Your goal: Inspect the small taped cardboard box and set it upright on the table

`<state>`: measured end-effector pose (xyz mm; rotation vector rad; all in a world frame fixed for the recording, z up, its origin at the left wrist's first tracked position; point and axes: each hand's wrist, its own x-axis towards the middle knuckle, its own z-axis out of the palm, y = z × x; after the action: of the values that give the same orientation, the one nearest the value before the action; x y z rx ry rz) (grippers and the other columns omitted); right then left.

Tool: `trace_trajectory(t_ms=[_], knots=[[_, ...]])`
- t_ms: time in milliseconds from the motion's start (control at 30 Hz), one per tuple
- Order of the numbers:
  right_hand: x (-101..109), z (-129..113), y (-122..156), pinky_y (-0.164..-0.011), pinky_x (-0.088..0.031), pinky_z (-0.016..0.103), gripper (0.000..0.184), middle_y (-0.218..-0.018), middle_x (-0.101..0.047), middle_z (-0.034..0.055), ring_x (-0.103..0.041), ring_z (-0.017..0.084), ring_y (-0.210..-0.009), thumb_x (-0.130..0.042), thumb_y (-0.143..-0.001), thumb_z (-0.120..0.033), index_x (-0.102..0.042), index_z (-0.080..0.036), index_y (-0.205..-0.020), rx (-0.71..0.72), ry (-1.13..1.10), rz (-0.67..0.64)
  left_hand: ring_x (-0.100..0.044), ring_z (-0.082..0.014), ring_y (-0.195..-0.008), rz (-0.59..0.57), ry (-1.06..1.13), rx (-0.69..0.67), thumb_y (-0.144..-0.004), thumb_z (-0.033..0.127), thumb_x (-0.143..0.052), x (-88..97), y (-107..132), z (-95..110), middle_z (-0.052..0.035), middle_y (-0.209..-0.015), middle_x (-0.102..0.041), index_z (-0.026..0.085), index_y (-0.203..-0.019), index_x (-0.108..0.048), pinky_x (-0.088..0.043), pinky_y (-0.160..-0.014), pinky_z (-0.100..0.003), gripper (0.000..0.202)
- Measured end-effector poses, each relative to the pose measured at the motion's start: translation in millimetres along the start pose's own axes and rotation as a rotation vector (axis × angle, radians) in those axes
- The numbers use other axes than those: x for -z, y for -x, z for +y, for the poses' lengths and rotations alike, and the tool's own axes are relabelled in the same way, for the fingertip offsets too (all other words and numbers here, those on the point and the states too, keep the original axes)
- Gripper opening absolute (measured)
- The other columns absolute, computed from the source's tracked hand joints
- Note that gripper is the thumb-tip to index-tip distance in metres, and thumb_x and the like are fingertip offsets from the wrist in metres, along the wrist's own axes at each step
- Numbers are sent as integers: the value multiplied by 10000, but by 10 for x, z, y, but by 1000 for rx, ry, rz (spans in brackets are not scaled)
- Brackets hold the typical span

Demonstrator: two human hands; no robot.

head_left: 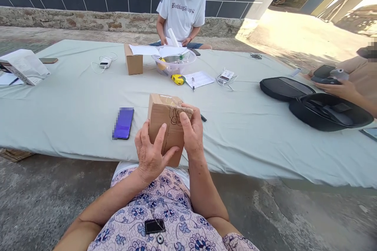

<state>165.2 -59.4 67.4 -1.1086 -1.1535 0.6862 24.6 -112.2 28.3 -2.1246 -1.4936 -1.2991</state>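
Observation:
A brown cardboard box (171, 129) with black scribbles near its top right corner is tilted up over the table's near edge. My right hand (192, 129) grips its right side, thumb on the face toward me and fingers behind. Across the lower left of that face lies my left hand (151, 147), fingers spread and touching the cardboard, some of them at its left side. A dark marker-like stick (203, 118) pokes out behind my right hand, lying on the cloth. Left of the box rests a phone (123, 123) with a blue screen.
A cloth-covered table (88, 106) spreads before me. Farther back are another cardboard box (134, 62), a plastic basin (188, 60), a yellow tape measure (178, 79), a pen (193, 84) on paper, and power banks. An open black case (326, 110) lies right. Two people sit around the table.

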Motion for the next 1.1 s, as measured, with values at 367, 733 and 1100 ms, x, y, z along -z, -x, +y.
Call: trace_trajectory(t_ms=[367,733,1100], knots=[[58,-158,-35,-801,-528,354,432,-1068,-697,57,-640,210,-955,-696,-863,-634,-636,-232,-1009,13,107,70,-448,-421,-1435,-4,28,-27,-854,474,-810,-17,56,14,-232,-1606,-400,268,-1459,-617,-426,-1147,-591,667],[28,-287,23,-1020,-507,487,533,-1208,-710,74,-655,284,-1109,-808,-696,-609,-618,-256,-1049,-60,272,113,-478,-408,-1384,104,4,-113,-852,469,-819,-73,53,9,-252,-1535,-430,219,-1462,-590,-464,-1099,-534,698],[176,-464,-30,-821,-508,413,600,-1111,-780,81,-680,259,-895,-715,-712,-788,-661,-244,-959,-47,409,49,-510,-373,-1298,133,-22,-142,-867,459,-806,-101,90,12,-226,-1489,-440,264,-1459,-596,-472,-1056,-497,658]])
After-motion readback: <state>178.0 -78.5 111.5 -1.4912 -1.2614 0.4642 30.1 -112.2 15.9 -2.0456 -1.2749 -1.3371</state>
